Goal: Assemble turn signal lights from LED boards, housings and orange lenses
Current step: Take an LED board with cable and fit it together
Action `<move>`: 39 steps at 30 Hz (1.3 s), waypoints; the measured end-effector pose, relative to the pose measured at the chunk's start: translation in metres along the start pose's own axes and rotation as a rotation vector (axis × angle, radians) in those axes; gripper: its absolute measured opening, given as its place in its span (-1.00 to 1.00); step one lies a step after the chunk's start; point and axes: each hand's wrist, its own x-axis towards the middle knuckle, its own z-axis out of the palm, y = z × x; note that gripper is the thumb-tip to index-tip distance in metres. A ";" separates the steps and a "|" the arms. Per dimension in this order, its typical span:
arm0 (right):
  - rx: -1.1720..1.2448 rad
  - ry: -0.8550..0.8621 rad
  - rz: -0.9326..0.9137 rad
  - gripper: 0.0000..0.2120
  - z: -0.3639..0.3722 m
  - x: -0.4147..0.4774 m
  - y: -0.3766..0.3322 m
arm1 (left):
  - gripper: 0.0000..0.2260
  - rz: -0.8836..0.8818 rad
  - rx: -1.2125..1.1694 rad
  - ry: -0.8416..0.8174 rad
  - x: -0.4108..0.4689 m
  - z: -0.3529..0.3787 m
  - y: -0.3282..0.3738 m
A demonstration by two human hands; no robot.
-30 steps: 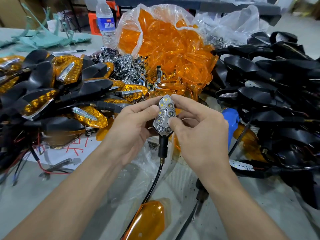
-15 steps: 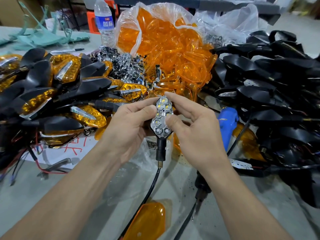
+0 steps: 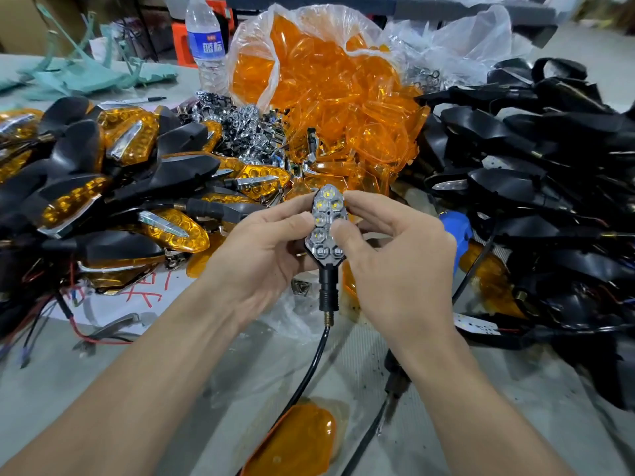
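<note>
At the centre of the frame both hands hold a partly built turn signal upright above the table (image 3: 68, 389). The left hand (image 3: 264, 249) curls round the black housing (image 3: 328, 285) from the left, its grip clamped on it, thumb lying at the edge of the LED board (image 3: 326, 218). The right hand (image 3: 395, 266) pinches that board, thumb pressed on its face and forefinger hooked over its pointed top (so this grip is clamped too). A black cable (image 3: 309, 369) hangs from the housing's stem to the lower edge. One loose orange lens (image 3: 295, 441) lies at the lower centre. A clear bag of orange lenses (image 3: 326, 80) sits at the upper centre, bare black housings (image 3: 532, 149) are heaped at the right, and finished lights (image 3: 103, 187) are heaped at the left.
</note>
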 end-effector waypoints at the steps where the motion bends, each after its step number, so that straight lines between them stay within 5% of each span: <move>1: -0.032 -0.005 -0.024 -0.66 0.000 0.000 -0.001 | -0.63 0.007 -0.001 0.012 0.000 -0.001 -0.001; 6: 0.023 -0.184 -0.024 -0.46 0.000 0.002 -0.003 | -0.69 0.077 0.058 0.080 0.002 -0.006 -0.005; 12: -0.045 -0.150 0.063 -0.35 0.000 0.003 -0.003 | -0.70 0.086 0.040 0.072 0.002 -0.005 -0.005; 22: -0.560 -0.201 -0.009 -0.50 0.006 -0.008 -0.016 | -0.63 0.204 0.140 0.129 0.001 -0.001 -0.013; 25: -0.655 -0.189 -0.009 -0.72 0.008 -0.010 -0.020 | -0.66 0.195 0.131 0.163 0.002 0.001 -0.014; 39: -0.411 -0.054 0.059 -0.76 0.010 -0.015 -0.024 | -0.55 0.013 -0.047 0.007 0.001 -0.010 0.002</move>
